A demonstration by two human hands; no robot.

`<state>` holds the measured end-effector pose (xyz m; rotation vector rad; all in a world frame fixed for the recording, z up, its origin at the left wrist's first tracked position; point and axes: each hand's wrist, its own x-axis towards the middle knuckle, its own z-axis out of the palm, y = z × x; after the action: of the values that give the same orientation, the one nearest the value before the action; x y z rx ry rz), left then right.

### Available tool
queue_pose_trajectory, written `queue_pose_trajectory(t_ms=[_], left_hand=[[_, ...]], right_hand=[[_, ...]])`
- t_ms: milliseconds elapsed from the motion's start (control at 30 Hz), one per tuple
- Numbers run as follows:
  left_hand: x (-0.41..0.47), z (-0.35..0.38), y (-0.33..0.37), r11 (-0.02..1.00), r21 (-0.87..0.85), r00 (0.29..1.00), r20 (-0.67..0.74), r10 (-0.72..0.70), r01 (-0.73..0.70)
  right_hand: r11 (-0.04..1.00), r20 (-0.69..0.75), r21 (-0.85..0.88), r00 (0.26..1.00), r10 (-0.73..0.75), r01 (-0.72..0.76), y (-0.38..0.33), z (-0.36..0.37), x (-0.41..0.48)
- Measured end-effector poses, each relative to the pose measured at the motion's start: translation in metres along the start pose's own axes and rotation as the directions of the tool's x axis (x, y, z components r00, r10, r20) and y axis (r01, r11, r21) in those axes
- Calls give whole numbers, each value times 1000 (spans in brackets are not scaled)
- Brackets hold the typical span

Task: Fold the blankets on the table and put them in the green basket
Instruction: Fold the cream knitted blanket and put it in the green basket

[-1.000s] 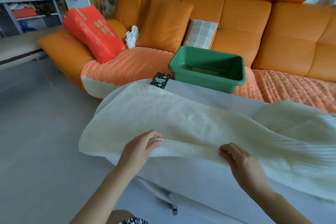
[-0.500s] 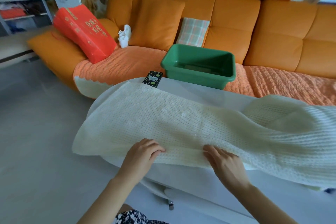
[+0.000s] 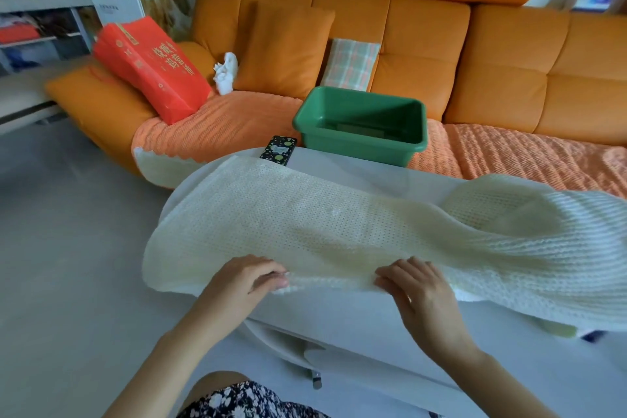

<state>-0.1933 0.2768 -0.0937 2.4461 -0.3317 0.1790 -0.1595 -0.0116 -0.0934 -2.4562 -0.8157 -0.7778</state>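
Note:
A cream knitted blanket [image 3: 339, 224] lies stretched across the white table [image 3: 366, 173], its right end bunched up and hanging over the edge. My left hand [image 3: 244, 278] pinches the blanket's near edge left of centre. My right hand [image 3: 417, 285] rests on the same near edge to the right, fingers curled over the fabric. The green basket [image 3: 359, 139] stands on the far side of the table against the sofa, with nothing visible in it apart from a flat panel at the bottom.
A dark patterned phone [image 3: 279, 149] lies at the table's far edge, beside the basket. Behind is an orange sofa [image 3: 475, 54] with a red package [image 3: 152, 68], a checked cushion [image 3: 349, 64] and a white cloth [image 3: 225, 73]. Grey floor [image 3: 74, 248] lies to the left.
Both hands have slid along the blanket's near edge. The fabric has been drawn a little toward me. The view has shifted slightly.

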Motion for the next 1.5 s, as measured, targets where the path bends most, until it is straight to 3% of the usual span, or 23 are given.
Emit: queue_pose_trajectory(t_ms=[100, 200, 333, 433, 567, 667, 800, 1033, 1067, 1133, 1233, 1300, 1400, 1500], left_hand=[[-17, 4, 2, 994, 84, 963, 251, -94, 75], [-18, 22, 12, 992, 108, 978, 194, -78, 58], [4, 46, 39, 995, 87, 998, 51, 41, -46], [24, 70, 72, 989, 40, 989, 55, 137, -139], [36, 120, 120, 954, 13, 954, 46, 297, -298], [46, 154, 139, 926, 105, 931, 92, 354, -363], [55, 174, 139, 956, 125, 964, 66, 257, -264], [61, 163, 121, 971, -176, 987, -33, 158, -162], [61, 162, 117, 969, -201, 990, -22, 141, -143], [59, 162, 110, 969, -206, 989, 25, 146, -138], [54, 167, 107, 979, -149, 976, 142, 163, -142], [53, 168, 112, 979, -83, 974, 113, 196, -187], [52, 170, 125, 956, 20, 955, 56, 290, -291], [52, 177, 140, 947, 14, 939, 136, 315, -320]], right_hand=[[997, 286, -59, 957, -39, 58, -2, 3, -28], [998, 425, -38, 903, 67, -56, -1, 2, -49], [982, 259, -9, 948, 183, -187, 19, -22, -24], [959, 95, -204, 971, 220, -197, 65, -48, 0], [834, 190, -403, 857, 479, -377, 127, -83, 6], [802, 249, -472, 817, 521, -367, 148, -92, 1], [786, 86, -449, 856, 511, -424, 156, -97, 27], [789, -182, -426, 897, 404, -442, 197, -83, 116], [757, -149, -491, 898, 415, -431, 204, -76, 119], [694, 57, -625, 866, 497, -357, 215, -58, 111], [720, 346, -613, 710, 614, -324, 221, -47, 87], [795, 305, -491, 785, 540, -357, 213, -62, 78], [925, 88, -248, 945, 316, -287, 180, -95, 41], [969, 70, -161, 977, 201, -187, 145, -119, -39]])
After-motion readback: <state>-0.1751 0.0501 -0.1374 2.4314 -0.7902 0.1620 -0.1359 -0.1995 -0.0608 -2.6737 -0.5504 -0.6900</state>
